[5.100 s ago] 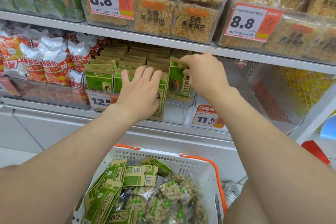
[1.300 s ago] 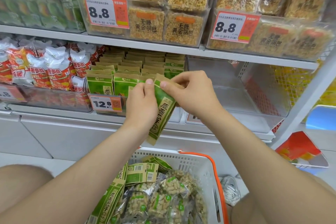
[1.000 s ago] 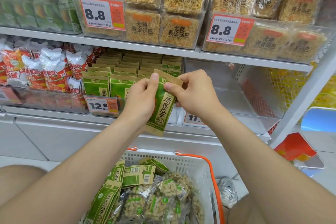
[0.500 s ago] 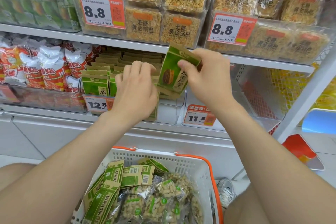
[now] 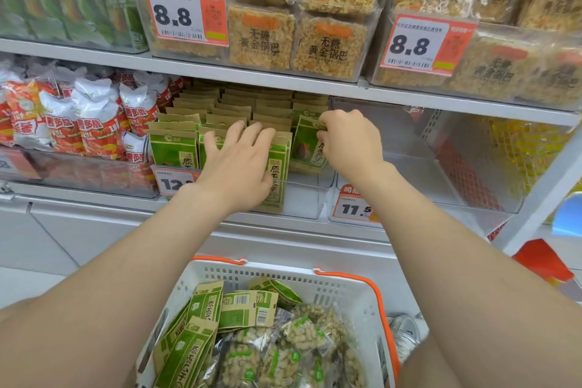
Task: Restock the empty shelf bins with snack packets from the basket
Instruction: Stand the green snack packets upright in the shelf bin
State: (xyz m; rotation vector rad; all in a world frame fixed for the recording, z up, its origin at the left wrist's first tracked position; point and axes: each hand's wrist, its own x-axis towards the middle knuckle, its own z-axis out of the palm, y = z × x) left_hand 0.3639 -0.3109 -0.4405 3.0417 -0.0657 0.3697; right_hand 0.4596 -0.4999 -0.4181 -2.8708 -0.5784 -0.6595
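In the shelf bin (image 5: 302, 198), a seed packet (image 5: 307, 148) is pinched by the right hand (image 5: 349, 142); packet rows (image 5: 239, 107) are pressed by the flat left hand (image 5: 239, 164).

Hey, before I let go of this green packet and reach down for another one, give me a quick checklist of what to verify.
1. Grip: the right hand pinches the green packet by its top edge: ok.
2. Rows steadied: the left hand lies flat on the front packets: ok.
3. Packet squared with its row: it tilts: not ok.
4. Packet's bottom on the bin floor: cannot tell.
5. Neighbouring bin behind the 11.5 tag stocked: shows no packets: not ok.
6. Basket supply: green packets lie inside: ok.
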